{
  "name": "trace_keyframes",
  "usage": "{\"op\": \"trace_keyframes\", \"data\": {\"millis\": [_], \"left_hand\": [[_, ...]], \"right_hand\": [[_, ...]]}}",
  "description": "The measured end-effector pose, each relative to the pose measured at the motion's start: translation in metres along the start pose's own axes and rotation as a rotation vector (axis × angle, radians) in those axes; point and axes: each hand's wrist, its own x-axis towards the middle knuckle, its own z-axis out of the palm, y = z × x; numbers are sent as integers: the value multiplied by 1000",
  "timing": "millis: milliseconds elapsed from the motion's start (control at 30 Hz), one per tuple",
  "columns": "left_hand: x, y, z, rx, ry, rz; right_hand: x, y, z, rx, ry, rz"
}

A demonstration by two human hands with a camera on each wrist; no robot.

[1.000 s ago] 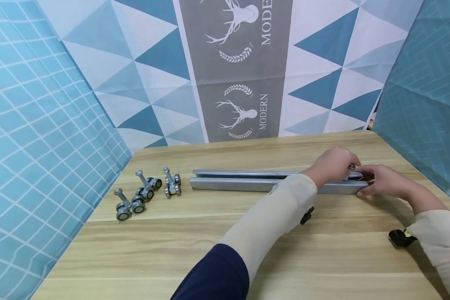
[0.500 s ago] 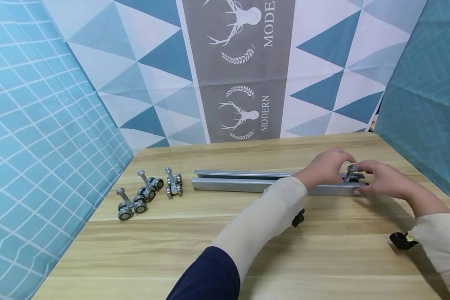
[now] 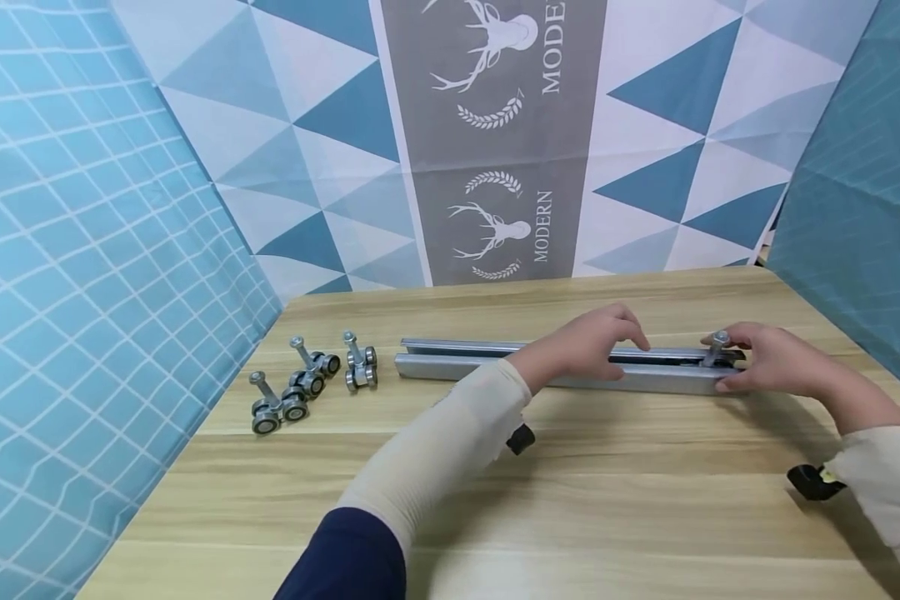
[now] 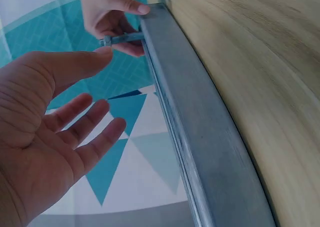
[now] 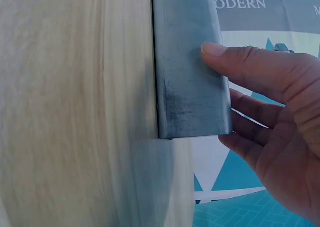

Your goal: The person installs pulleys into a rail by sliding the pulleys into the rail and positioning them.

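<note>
A long steel track rail [image 3: 450, 367] lies across the table with its slot facing up. My right hand [image 3: 780, 362] grips its right end, thumb on the near face and fingers behind, as the right wrist view shows. The bolt of a trolley roller [image 3: 716, 350] stands up out of the slot just beside that hand; its wheels are mostly hidden inside the rail. My left hand [image 3: 587, 346] hovers over the middle of the rail, fingers parted and holding nothing. In the left wrist view its palm [image 4: 40, 152] shows bare, with the rail [image 4: 185, 107] alongside.
Three more trolley rollers stand left of the rail, bolts up: one nearest it [image 3: 361, 367], one in the middle [image 3: 311, 371] and one at the front [image 3: 273, 407]. Patterned cloth [image 3: 495, 150] hangs behind the wooden table [image 3: 570, 517].
My left hand has let go of the roller's bolt and moved left along the rail. The bolt now shows upright in the slot. My right hand stays at the rail's end.
</note>
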Motion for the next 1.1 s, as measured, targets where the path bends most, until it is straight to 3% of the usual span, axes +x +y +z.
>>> {"op": "trace_keyframes", "data": {"millis": [233, 500, 733, 1100], "left_hand": [[-25, -9, -1, -75, 14, 43], [-57, -17, -7, -68, 52, 43], [-78, -28, -13, -80, 81, 50], [-114, -51, -19, 15, 131, -57]], "right_hand": [[3, -1, 4, 1, -12, 7], [5, 0, 4, -8, -20, 12], [8, 0, 2, 39, -77, 30], [15, -2, -2, 33, -124, 53]]}}
